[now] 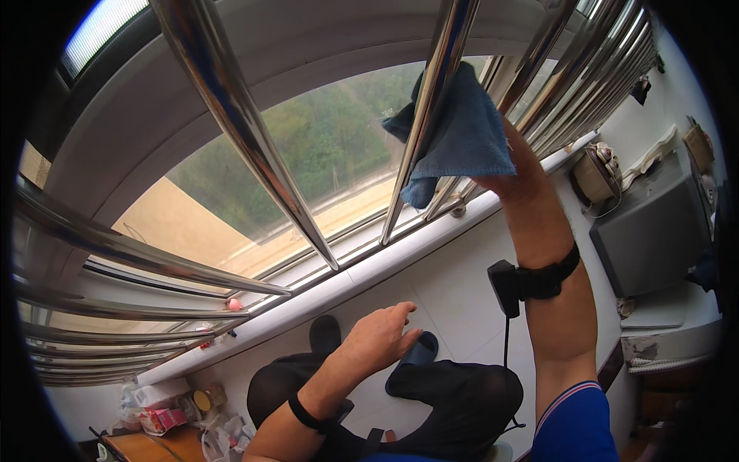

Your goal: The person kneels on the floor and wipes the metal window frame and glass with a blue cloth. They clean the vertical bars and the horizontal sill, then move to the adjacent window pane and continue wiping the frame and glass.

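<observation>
A blue cloth (467,130) is wrapped around a shiny metal window bar (424,118), with folds hanging on both sides of it. My right hand (497,183) is pressed into that cloth at the bar. Most of its fingers are hidden behind the fabric. Lower down, my left hand (378,335) hovers above my lap and the floor. Its thumb and fingers are apart, and it holds nothing. Another upright metal bar (248,124) stands to the left of the wrapped one.
Behind the bars is a glass window (323,144) above a white sill (352,274). Bagged items (222,436) and a pink box (163,420) sit at lower left. A grey boxy appliance (646,228) and a beige container (597,173) stand at right. Dark slippers (324,334) are below.
</observation>
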### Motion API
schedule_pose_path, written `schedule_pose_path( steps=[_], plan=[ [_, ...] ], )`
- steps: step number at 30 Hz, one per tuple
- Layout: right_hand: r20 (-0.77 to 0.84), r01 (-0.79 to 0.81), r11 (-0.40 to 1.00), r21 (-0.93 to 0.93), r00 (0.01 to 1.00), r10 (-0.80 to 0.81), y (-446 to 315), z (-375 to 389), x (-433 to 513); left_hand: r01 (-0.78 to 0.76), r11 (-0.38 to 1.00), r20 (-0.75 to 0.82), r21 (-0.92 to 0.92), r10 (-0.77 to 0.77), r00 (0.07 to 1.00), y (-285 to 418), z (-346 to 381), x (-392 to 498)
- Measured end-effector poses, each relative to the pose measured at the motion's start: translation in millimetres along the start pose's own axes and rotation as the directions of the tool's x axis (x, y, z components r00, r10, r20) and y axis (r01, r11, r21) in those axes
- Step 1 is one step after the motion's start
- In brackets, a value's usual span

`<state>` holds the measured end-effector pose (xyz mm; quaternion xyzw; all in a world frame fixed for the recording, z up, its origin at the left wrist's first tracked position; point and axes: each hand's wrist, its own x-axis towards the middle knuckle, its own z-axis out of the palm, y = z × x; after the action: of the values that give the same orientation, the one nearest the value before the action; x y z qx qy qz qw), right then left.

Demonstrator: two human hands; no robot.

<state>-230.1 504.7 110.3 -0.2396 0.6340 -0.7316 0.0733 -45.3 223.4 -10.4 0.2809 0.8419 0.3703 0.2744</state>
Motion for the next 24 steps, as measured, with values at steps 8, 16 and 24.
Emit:
schedule_pose_path(
  steps=[8,16,24],
  plan=[
    [-0.376,0.043,0.982,0.185,0.926,0.030,77,26,40,0.015,1.000,-0.014,0.001,-0.015,1.000,-6,-2,-13],
    [-0.298,0.043,0.999,0.030,0.954,-0.032,11,22,26,0.009,1.000,-0.004,-0.008,-0.009,1.000,-9,-9,-11],
    [-0.141,0.288,0.948,0.134,0.953,-0.269,9,49,69,0.023,0.999,0.013,-0.028,-0.023,1.000,-3,-5,-7]
  ],
)
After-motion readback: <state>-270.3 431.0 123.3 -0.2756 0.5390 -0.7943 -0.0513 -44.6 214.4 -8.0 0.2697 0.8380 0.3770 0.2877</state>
